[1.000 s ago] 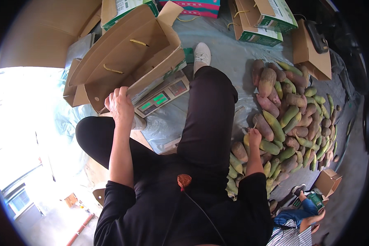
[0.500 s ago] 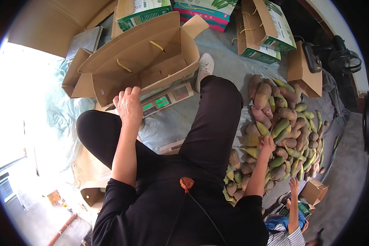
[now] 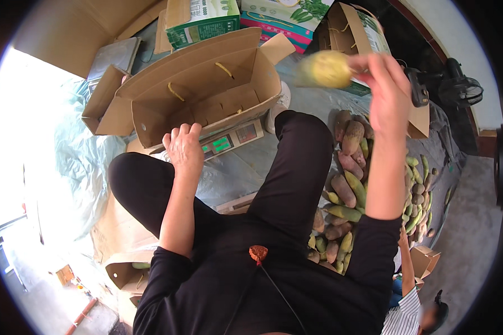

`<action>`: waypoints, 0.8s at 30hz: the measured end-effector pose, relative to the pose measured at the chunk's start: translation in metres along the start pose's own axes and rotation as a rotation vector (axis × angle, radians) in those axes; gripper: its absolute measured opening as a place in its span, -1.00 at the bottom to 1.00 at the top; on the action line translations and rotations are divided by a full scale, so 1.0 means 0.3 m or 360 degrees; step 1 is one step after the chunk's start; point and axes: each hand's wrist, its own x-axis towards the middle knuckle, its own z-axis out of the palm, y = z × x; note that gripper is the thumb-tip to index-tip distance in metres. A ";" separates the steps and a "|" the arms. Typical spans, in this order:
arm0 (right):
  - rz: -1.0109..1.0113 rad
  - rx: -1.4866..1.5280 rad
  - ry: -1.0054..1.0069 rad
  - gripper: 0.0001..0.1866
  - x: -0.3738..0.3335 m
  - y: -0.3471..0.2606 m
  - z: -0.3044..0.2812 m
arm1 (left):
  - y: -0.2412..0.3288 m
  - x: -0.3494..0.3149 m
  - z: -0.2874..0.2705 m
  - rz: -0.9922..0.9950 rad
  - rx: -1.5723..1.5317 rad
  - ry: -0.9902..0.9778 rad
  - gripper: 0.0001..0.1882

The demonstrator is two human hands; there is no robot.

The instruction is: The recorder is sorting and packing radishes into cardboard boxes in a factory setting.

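Observation:
My left hand (image 3: 183, 146) is curled over the near rim of an open cardboard box (image 3: 212, 92) with yellow rope handles. No produce shows in the part of the box I can see. The box stands on a scale (image 3: 237, 137) with a green lit display. In the air right of the box, my right hand (image 3: 383, 84) holds a yellowish radish (image 3: 330, 70) by one end; it is smeared by motion. To my right lies a pile of green and reddish-brown radish-like roots (image 3: 352, 195), partly hidden by my right arm.
Green and white cartons (image 3: 204, 25) and a pink-blue carton (image 3: 285, 22) stand beyond the box. A small black fan (image 3: 461, 84) is at the far right. At the lower right another person in a striped shirt (image 3: 402, 318) reaches toward the pile. Plastic sheeting (image 3: 86, 162) lies at left.
My right hand has come up from the pile with the yellowish radish, moving away from me toward the box. My left hand has stayed on the box rim, and the box has shifted slightly.

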 end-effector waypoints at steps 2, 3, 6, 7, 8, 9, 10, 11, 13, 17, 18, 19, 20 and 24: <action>0.0064 0.0085 -0.0126 -0.76 0.059 0.030 0.104 | 0.000 0.000 -0.001 0.0015 -0.0014 -0.0001 -0.74; 0.0109 0.0106 -0.0194 -0.74 0.078 0.067 0.149 | 0.004 0.001 -0.001 0.0025 -0.0016 -0.0002 -0.74; 0.0144 0.0116 -0.0291 -0.76 0.106 0.226 0.278 | 0.006 0.009 0.013 0.0104 -0.0061 0.0166 -0.81; 0.0088 -0.0015 -0.0295 -0.75 0.111 0.299 0.306 | 0.014 0.014 0.012 0.0106 -0.0034 0.0119 -0.78; 0.0037 -0.0093 -0.0305 -0.76 0.103 0.347 0.352 | 0.008 0.013 0.015 0.0112 -0.0011 0.0127 -0.76; -0.0011 -0.0176 -0.0312 -0.77 0.098 0.377 0.403 | -0.006 0.010 0.021 0.0123 0.0009 0.0135 -0.75; 0.0129 -0.0236 -0.0393 -0.78 0.094 0.392 0.443 | -0.022 0.005 0.035 0.0122 0.0034 0.0168 -0.74; 0.0053 -0.0478 -0.0448 -0.78 0.095 0.398 0.460 | -0.024 0.005 0.049 0.0142 0.0047 0.0201 -0.73; -0.0449 -0.1152 -0.0568 -0.82 0.088 0.439 0.498 | -0.001 0.010 0.027 0.0124 0.0107 0.0025 -0.75; 0.0056 -0.1747 -0.1140 -0.80 0.022 0.411 0.587 | 0.023 0.012 0.022 0.0101 0.0165 -0.0050 -0.72; 0.0190 -0.1742 -0.1246 -0.79 0.006 0.425 0.609 | 0.008 0.014 0.038 0.0078 0.0173 -0.0103 -0.69; 0.0323 -0.1729 -0.1353 -0.77 -0.007 0.441 0.626 | 0.014 0.013 0.041 0.0112 0.0170 -0.0108 -0.69; 0.0366 -0.1563 -0.1311 -0.75 -0.012 0.463 0.641 | 0.031 0.014 0.039 0.0140 0.0168 -0.0114 -0.69; 0.0188 -0.1175 -0.1256 -0.72 -0.043 0.347 0.623 | -0.002 0.000 0.048 0.0120 0.0200 -0.0150 -0.67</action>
